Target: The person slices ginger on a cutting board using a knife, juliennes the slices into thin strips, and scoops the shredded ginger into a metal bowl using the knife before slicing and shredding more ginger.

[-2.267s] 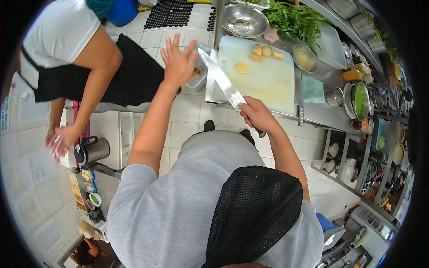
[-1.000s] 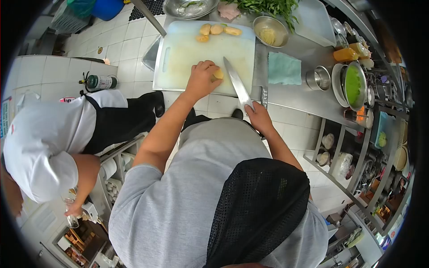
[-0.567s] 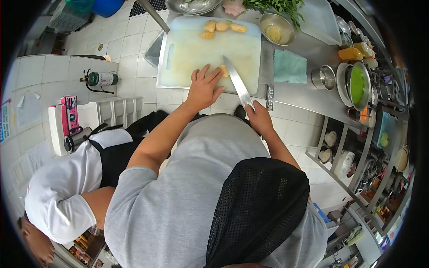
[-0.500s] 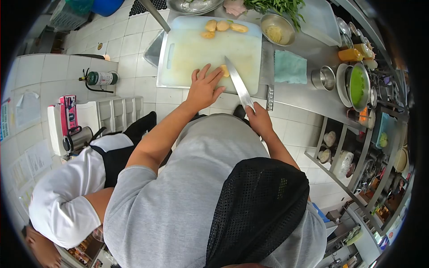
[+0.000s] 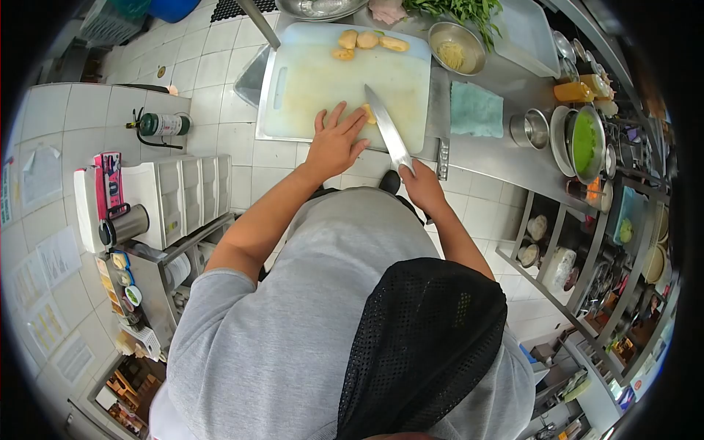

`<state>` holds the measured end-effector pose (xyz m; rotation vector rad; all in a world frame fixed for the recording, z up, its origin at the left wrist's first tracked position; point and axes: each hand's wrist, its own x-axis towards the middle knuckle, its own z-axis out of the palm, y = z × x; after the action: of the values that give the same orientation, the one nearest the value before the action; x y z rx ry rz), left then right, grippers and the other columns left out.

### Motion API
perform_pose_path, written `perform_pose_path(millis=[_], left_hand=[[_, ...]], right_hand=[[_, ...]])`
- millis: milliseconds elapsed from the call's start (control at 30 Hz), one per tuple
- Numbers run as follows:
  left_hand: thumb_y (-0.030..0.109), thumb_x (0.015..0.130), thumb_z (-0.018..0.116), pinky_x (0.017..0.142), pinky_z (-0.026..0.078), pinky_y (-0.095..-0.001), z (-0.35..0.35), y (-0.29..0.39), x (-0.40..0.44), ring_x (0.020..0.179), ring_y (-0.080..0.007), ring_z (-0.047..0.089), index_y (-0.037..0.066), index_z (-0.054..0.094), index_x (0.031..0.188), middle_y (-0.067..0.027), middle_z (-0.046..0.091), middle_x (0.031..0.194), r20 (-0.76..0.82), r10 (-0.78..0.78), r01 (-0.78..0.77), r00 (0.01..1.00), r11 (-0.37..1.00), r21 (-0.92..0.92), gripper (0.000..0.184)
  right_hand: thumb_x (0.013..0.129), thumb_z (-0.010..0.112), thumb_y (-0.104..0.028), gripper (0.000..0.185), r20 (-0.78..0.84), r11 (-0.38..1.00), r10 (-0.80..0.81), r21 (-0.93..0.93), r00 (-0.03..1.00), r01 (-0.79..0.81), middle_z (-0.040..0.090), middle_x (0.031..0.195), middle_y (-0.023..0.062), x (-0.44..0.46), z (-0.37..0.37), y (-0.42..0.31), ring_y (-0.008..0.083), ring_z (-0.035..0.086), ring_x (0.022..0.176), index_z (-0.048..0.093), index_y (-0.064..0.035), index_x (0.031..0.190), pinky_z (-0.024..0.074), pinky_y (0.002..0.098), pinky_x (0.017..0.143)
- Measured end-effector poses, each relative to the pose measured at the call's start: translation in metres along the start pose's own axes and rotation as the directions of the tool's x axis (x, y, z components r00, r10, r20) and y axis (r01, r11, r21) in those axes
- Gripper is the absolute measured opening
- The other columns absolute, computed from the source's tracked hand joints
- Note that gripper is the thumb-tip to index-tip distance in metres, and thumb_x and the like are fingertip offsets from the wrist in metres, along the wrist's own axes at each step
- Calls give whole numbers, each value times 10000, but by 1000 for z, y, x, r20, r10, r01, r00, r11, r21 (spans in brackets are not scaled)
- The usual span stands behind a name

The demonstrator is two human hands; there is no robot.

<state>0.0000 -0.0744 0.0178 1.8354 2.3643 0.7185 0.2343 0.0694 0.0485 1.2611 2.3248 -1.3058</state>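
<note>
On the white cutting board (image 5: 315,103), my left hand (image 5: 335,146) lies with its fingers spread. Its fingertips touch a small peeled yellow piece (image 5: 370,114), which looks like ginger or potato and is partly covered by the fingers. My right hand (image 5: 423,185) is closed around the handle of a large kitchen knife (image 5: 391,134). The blade rests close to the right side of the yellow piece, its tip pointing away from me. Several peeled yellow chunks (image 5: 367,39) sit near the board's far edge.
Right of the board are a metal bowl of thin yellow shreds (image 5: 452,55), a folded green cloth (image 5: 477,110) and a steel pot (image 5: 530,129). Leafy greens (image 5: 458,15) lie behind. A bowl of green contents (image 5: 586,144) stands further right. White drawers (image 5: 176,198) stand at the left.
The person in white at the left has moved almost out of view, uncovering the shelves there. The knife tip has shifted slightly to the left and away. My left hand stays in place.
</note>
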Motion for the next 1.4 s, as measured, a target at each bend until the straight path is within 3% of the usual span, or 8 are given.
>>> perform_pose_path(millis=[533, 633, 800, 933, 1133, 1200, 1400], left_hand=[[416, 1101, 644, 1267, 230, -694, 0, 3, 0, 1599, -409, 369, 89, 597, 1577, -36, 525, 1679, 30, -27, 26, 999, 1000, 14, 579], [418, 1103, 641, 1264, 233, -699, 0, 4, -1, 1600, -409, 367, 71, 607, 1559, -37, 519, 1677, 16, -24, 24, 1000, 1000, 13, 574], [421, 1112, 626, 1273, 215, -701, 0, 3, -2, 1618, -415, 335, 114, 552, 1623, -41, 500, 1706, 54, -33, 33, 998, 999, 3, 601], [419, 1113, 626, 1264, 223, -711, -2, 2, -1, 1610, -411, 351, 92, 579, 1590, -36, 501, 1698, 32, -15, 15, 999, 1000, 6, 581], [439, 1132, 586, 1271, 212, -709, 1, 1, -3, 1619, -414, 338, 102, 564, 1610, -37, 485, 1713, 42, -22, 21, 999, 1000, 11, 586], [445, 1135, 578, 1272, 210, -709, 1, 1, -3, 1620, -416, 336, 106, 560, 1615, -36, 483, 1715, 43, -21, 21, 999, 1000, 10, 588], [412, 1131, 596, 1285, 185, -703, -2, 1, -3, 1632, -420, 312, 140, 506, 1670, -33, 452, 1750, 65, -21, 20, 998, 1000, 9, 610]], right_hand=[[1112, 565, -408, 472, 17, 996, -83, 15, 996, 83, 734, 1108, 321, 0, 1, 6, 491, 705, 1047, 669, 52, 1108, 536, 528, 944], [1113, 565, -400, 460, 104, 999, 41, -4, 994, -41, 734, 1089, 315, -9, -4, 6, 490, 704, 1035, 670, 48, 1110, 534, 532, 944], [1116, 557, -398, 459, 18, 995, -98, 27, 995, 98, 740, 1069, 308, 12, 11, 6, 487, 712, 1017, 668, 47, 1110, 544, 529, 927], [1118, 555, -398, 461, 23, 993, -103, 67, 994, 101, 738, 1071, 312, 13, 10, 4, 483, 711, 1013, 664, 50, 1100, 546, 524, 921], [1116, 551, -397, 470, 130, 997, 51, 52, 990, -58, 737, 1077, 313, -2, 3, 8, 482, 711, 1018, 669, 58, 1101, 542, 525, 923], [1115, 554, -401, 476, 99, 999, -37, 43, 994, 32, 737, 1074, 310, 4, 4, 4, 477, 714, 1020, 675, 59, 1110, 541, 527, 924], [1111, 560, -392, 471, 43, 995, -93, 37, 995, 91, 741, 1070, 300, 19, 13, -4, 462, 718, 1011, 687, 60, 1148, 537, 525, 920]])
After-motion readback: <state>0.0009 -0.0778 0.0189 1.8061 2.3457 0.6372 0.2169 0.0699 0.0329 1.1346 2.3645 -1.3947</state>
